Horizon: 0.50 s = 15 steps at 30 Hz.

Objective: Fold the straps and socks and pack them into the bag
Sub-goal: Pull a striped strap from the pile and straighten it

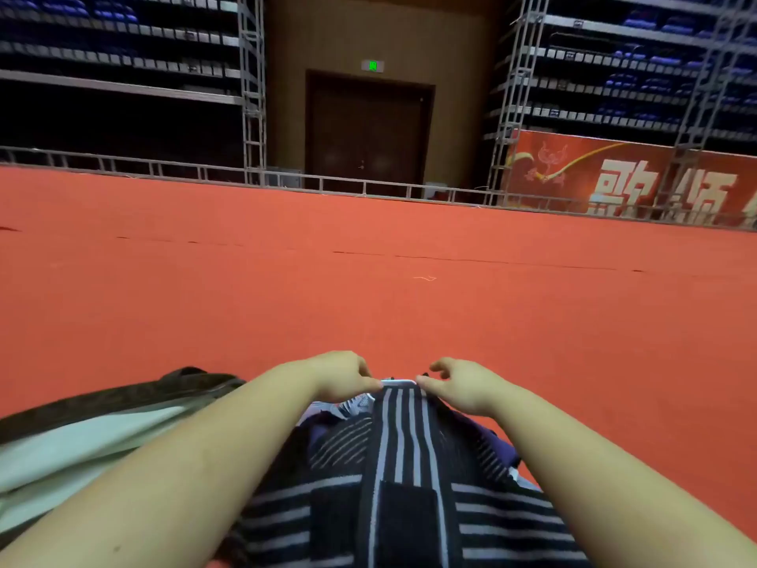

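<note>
The long red banner [631, 178] at far right carries large white Chinese characters, 歌颂 (partly hidden behind the truss frames); the green exit sign [372, 66] above the dark door is too blurred to read.

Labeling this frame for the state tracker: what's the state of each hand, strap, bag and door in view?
Left hand: pinching the far end of the strap.
Right hand: pinching the same end, other corner.
Black strap with grey stripes: stretched lengthwise toward the person, not yet folded.
Pale green bag with dark trim: lying on the red carpet, left of the arms; opening not visible.
Dark brown door: closed.
</note>
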Tool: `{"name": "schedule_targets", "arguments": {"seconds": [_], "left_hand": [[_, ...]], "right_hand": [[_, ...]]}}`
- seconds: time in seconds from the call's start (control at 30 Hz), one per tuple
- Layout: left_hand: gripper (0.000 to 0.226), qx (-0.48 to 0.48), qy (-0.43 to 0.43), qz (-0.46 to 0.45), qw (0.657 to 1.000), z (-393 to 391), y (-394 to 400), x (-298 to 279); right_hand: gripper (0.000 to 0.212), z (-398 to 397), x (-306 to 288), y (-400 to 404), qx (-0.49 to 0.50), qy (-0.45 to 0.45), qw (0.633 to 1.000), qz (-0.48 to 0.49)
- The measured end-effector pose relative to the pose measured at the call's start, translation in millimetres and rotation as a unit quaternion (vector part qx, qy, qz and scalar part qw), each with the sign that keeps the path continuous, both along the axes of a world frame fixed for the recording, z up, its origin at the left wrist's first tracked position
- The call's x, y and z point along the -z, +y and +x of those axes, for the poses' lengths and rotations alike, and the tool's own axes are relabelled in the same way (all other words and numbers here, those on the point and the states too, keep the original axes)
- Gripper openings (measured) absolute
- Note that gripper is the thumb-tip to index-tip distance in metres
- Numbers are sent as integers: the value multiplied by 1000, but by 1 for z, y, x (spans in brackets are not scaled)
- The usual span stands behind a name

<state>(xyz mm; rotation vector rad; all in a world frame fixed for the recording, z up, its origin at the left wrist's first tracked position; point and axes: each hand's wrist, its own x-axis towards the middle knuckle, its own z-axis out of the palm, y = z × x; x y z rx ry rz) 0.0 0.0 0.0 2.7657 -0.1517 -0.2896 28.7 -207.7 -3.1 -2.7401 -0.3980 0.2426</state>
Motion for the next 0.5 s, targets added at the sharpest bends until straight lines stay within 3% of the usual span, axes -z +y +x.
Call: {"name": "schedule_targets", "arguments": {"seconds": [0.2, 0.33, 0.5], "left_hand": [[45, 3, 71, 11, 997, 34, -9, 17], [49, -12, 71, 12, 997, 40, -13, 22], [36, -22, 58, -78, 995, 33, -17, 19]], "right_hand": [[47, 28, 19, 7, 15, 28, 999, 35], [47, 36, 27, 13, 48, 38, 989, 138], [39, 33, 16, 18, 70, 26, 955, 286]]}}
